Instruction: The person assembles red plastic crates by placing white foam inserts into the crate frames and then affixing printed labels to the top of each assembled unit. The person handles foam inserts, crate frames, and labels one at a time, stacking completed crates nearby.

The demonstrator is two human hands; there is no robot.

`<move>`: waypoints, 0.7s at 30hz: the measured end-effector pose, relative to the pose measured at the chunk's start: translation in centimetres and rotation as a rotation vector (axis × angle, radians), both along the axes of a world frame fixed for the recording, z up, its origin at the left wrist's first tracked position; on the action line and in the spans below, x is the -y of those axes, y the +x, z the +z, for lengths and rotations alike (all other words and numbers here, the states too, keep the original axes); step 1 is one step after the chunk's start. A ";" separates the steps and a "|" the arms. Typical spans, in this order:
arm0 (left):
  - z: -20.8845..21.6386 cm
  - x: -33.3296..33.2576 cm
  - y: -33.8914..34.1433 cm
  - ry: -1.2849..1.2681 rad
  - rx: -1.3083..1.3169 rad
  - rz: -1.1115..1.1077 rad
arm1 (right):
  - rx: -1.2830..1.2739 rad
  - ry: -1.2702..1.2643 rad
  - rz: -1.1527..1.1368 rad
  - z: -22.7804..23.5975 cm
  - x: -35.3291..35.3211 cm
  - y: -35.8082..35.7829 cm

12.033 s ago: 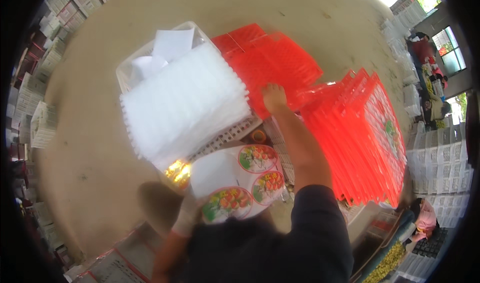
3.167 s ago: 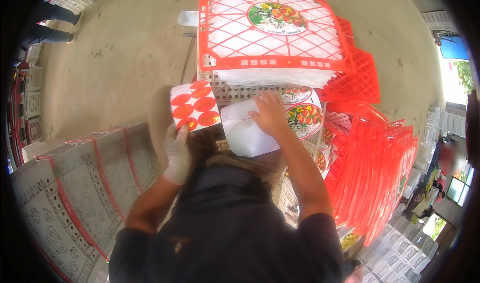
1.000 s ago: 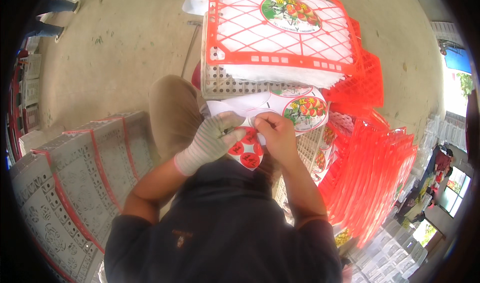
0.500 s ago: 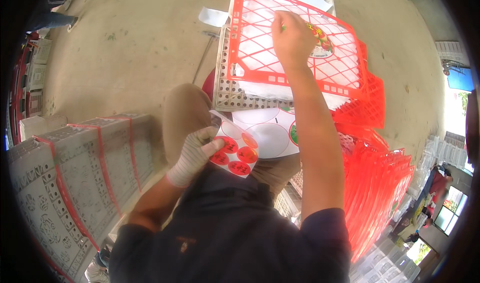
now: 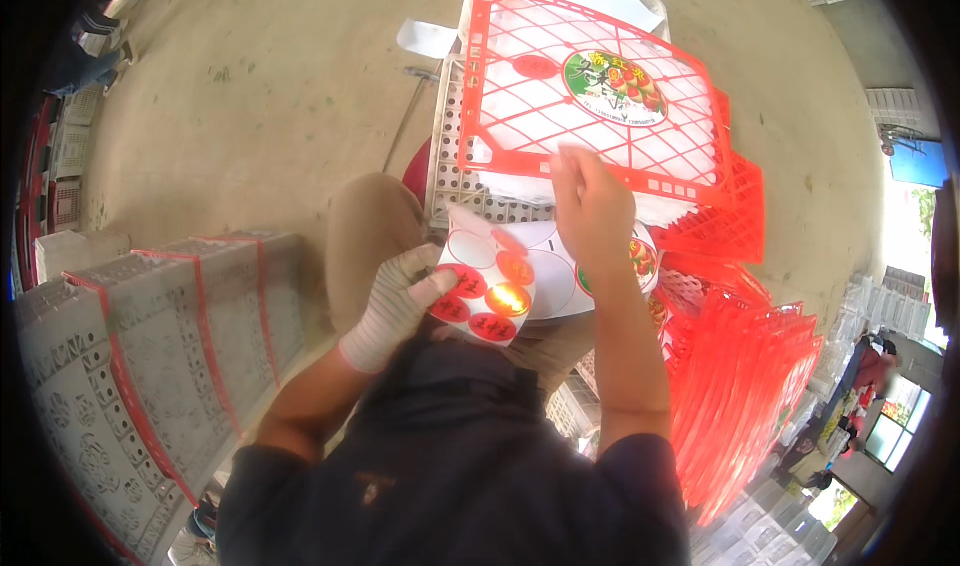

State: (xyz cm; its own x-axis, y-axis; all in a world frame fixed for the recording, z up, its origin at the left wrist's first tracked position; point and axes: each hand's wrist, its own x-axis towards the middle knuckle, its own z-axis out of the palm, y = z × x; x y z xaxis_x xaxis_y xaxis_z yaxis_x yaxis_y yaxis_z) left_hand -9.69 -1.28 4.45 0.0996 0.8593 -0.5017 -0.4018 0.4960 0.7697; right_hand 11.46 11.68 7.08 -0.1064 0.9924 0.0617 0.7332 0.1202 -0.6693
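Note:
My left hand (image 5: 395, 306), wrapped in a pale striped covering, is closed on a sheet of red oval stickers (image 5: 492, 323), its thumb on top. A clear backing edge curls up from the sheet. My right hand (image 5: 598, 206) is just over the near edge of a red lattice lid (image 5: 492, 106), fingers loosely bent and no item visible in them. The lid lies on white padding and bears a red oval sticker (image 5: 536, 67) at left and a larger green-and-white oval label (image 5: 615, 88). A sheet of larger round labels (image 5: 548, 284) rests on my lap, partly under my right forearm.
A pale plastic crate (image 5: 448, 181) stands under the lid. Red lattice pieces (image 5: 740, 376) are stacked at my right. Strapped grey crates (image 5: 170, 336) stand at left. A white paper piece (image 5: 427, 39) and a thin-handled tool (image 5: 410, 106) are beyond the crate's left side.
My right hand has drawn back from the middle of the lid to its near edge. The red oval sticker and the green label on the lid are now uncovered. My left hand still holds its sheet.

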 end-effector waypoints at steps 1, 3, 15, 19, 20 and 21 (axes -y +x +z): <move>0.1 -0.2 0.2 0.054 -0.007 0.021 | -0.012 -0.176 -0.050 -0.1 1.5 1.0; -0.7 -0.4 0.2 0.099 -0.121 -0.022 | -0.272 -0.469 -0.120 -1.0 4.3 2.3; -0.4 0.8 1.2 -0.128 -0.014 -0.223 | -0.952 -0.589 -0.404 -4.5 10.2 4.8; -0.7 1.1 1.7 -0.101 -0.053 -0.210 | 0.021 0.156 -0.036 -4.3 10.5 4.1; -0.5 1.1 1.9 -0.072 -0.076 -0.206 | -0.130 0.066 -0.023 -2.9 10.7 3.5; -0.1 0.9 2.3 -0.022 -0.109 -0.215 | -0.186 0.059 0.114 -2.4 10.7 3.4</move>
State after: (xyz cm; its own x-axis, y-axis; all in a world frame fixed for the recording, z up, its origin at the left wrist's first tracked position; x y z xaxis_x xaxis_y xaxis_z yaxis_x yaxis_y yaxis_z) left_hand -7.42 -2.17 4.30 0.2231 0.8129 -0.5380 -0.2005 0.5784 0.7907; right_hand 14.84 0.97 4.73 -0.1993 0.9686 0.1487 0.5776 0.2387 -0.7807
